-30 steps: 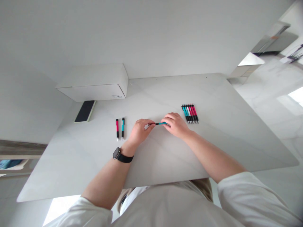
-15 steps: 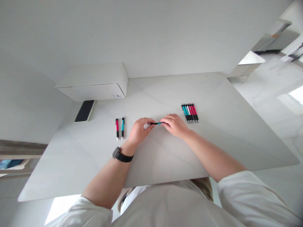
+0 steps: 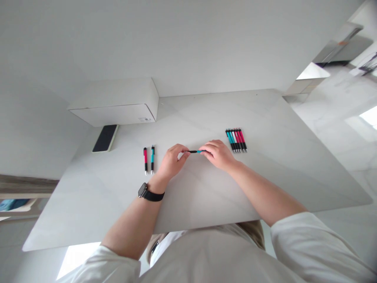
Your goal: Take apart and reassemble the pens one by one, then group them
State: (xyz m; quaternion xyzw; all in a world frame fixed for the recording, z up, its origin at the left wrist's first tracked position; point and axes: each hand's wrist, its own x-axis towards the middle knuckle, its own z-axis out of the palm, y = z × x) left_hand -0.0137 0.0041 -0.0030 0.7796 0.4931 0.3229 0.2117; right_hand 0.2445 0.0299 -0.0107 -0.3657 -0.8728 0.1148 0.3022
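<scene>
Between my two hands a teal and black pen (image 3: 193,151) lies level, left to right, over the middle of the table. My left hand (image 3: 173,159) pinches its black end between thumb and fingers. The teal end is gripped by my right hand (image 3: 217,153), whose fingers hide part of it. Left of my left hand a red pen (image 3: 145,160) and a teal pen (image 3: 152,159) lie side by side. Close beyond my right hand sits a row of several pens (image 3: 236,140) in teal, white and red, all with black grips.
At the back left a white box (image 3: 118,114) stands against the wall. A phone (image 3: 105,138) with a dark screen lies in front of it. The pale marble-patterned table (image 3: 200,204) ends just before my body.
My left hand has shifted slightly left along the pen, so more of its black part shows. Both hands have risen a little in view. The other pens have stayed put.
</scene>
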